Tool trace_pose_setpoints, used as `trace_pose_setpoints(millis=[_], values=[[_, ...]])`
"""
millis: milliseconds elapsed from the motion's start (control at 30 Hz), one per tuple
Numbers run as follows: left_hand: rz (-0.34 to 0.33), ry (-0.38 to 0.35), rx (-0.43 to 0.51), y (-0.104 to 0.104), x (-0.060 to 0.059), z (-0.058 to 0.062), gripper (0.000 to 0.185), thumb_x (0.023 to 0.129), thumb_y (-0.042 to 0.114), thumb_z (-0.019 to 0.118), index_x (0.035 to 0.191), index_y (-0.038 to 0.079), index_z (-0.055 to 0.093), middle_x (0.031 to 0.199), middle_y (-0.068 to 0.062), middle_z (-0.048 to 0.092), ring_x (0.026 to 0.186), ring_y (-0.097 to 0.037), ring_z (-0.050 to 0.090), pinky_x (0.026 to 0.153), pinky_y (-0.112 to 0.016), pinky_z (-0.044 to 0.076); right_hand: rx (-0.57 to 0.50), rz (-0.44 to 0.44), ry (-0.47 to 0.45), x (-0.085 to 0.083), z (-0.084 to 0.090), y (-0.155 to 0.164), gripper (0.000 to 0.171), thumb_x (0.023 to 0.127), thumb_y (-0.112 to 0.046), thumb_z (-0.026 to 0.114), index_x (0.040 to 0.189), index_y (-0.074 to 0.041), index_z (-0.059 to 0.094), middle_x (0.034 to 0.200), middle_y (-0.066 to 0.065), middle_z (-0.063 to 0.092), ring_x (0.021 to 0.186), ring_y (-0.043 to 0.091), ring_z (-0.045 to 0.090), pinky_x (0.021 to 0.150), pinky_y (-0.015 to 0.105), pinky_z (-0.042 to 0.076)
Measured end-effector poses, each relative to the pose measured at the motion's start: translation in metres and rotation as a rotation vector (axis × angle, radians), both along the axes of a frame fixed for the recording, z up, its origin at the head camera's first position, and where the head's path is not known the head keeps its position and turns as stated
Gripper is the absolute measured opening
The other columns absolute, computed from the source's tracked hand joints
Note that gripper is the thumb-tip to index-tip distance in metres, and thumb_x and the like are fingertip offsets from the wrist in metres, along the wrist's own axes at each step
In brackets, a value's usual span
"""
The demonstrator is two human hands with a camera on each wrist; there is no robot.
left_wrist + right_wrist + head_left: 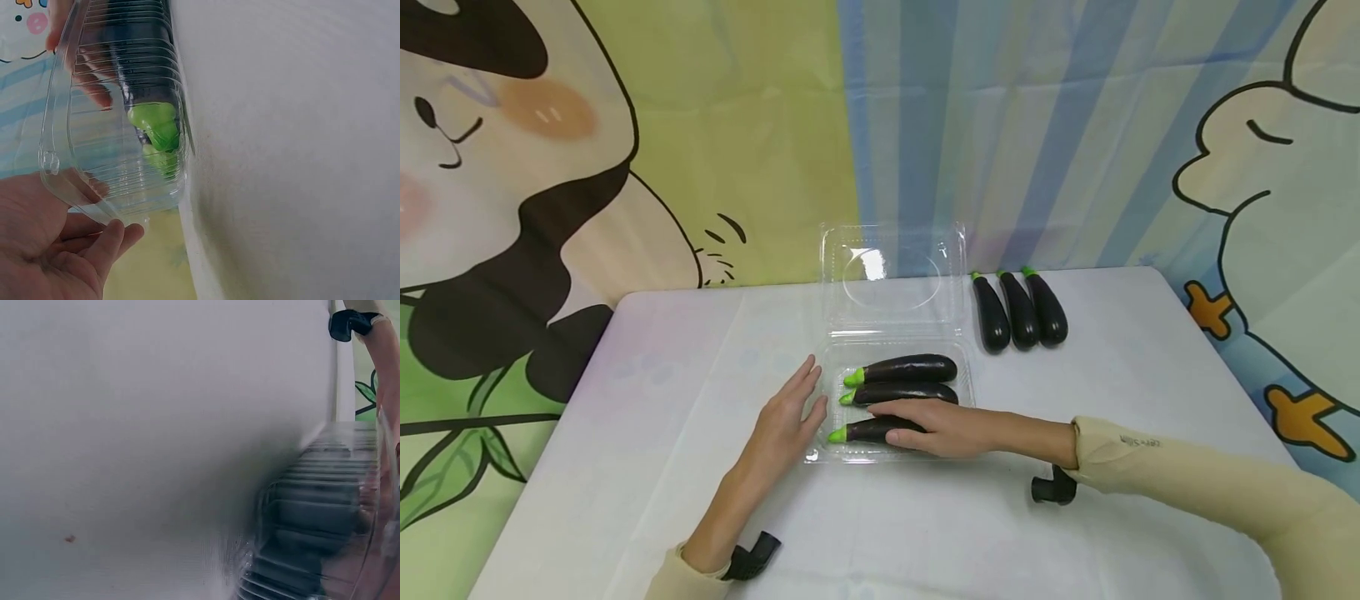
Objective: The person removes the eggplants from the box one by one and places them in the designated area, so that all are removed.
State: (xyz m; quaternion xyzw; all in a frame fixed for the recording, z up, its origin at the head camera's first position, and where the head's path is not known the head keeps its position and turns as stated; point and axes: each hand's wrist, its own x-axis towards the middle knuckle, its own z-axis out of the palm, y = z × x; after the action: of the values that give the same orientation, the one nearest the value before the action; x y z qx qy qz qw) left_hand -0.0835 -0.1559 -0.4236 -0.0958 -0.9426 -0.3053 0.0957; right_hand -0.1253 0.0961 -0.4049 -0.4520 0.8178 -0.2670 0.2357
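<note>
Seating the near eggplant [867,431] in the clear container [842,350] looks like the current step, right hand [943,427] over it (clamped or just resting, can't tell), left hand [782,425] fingers-parted at the container's left edge; next likely calls for fingers lifted clear, then the three eggplants [1019,312] right of the container.

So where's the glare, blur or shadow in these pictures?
Head view: bright glare on the clear lid, small highlights on the eggplants; right wrist view: the container looks blurred, soft shadow on the tablecloth beside it; left wrist view: container ribs sharper.
</note>
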Motion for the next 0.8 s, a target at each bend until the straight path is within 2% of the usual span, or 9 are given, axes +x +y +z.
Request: trace_pose_setpoints(millis=[167, 533, 800], values=[[-0.005, -0.003, -0.002, 0.0012, 0.0003, -0.0010, 0.048, 0.089, 0.016, 0.057, 0.132, -0.002, 0.046, 0.145, -0.013, 0.039, 0.128, -0.029, 0.044, 0.102, -0.044, 0.042, 0.027, 0.005, -0.048, -0.0038, -0.0055, -0.0023, 0.053, 0.096, -0.048, 0.034, 0.143, -0.024, 0.032, 0.147, -0.011, 0.034, 0.136, 0.006, 0.031, 0.111, 0.034, 0.033], [-0.002, 0.020, 0.001, 0.0002, 0.0010, 0.0005, 0.048, 0.089, 0.016, 0.057, 0.132, -0.002, 0.047, 0.144, -0.013, 0.040, 0.128, -0.029, 0.045, 0.101, -0.044, 0.042, 0.015, 0.107, 0.055, -0.0072, -0.0069, -0.0062, 0.046, 0.096, -0.031, 0.045, 0.140, -0.018, 0.039, 0.143, -0.007, 0.042, 0.134, 0.009, 0.036, 0.109, 0.031, 0.036], [-0.004, 0.035, 0.002, 0.0004, 0.0002, -0.0005, 0.046, 0.088, 0.015, 0.057, 0.131, -0.002, 0.048, 0.143, -0.013, 0.042, 0.126, -0.028, 0.047, 0.100, -0.044, 0.043, 0.016, 0.119, 0.079, -0.0082, -0.0054, -0.0098, 0.047, 0.093, -0.024, 0.052, 0.138, -0.016, 0.043, 0.140, -0.003, 0.047, 0.132, 0.013, 0.041, 0.108, 0.031, 0.038]])
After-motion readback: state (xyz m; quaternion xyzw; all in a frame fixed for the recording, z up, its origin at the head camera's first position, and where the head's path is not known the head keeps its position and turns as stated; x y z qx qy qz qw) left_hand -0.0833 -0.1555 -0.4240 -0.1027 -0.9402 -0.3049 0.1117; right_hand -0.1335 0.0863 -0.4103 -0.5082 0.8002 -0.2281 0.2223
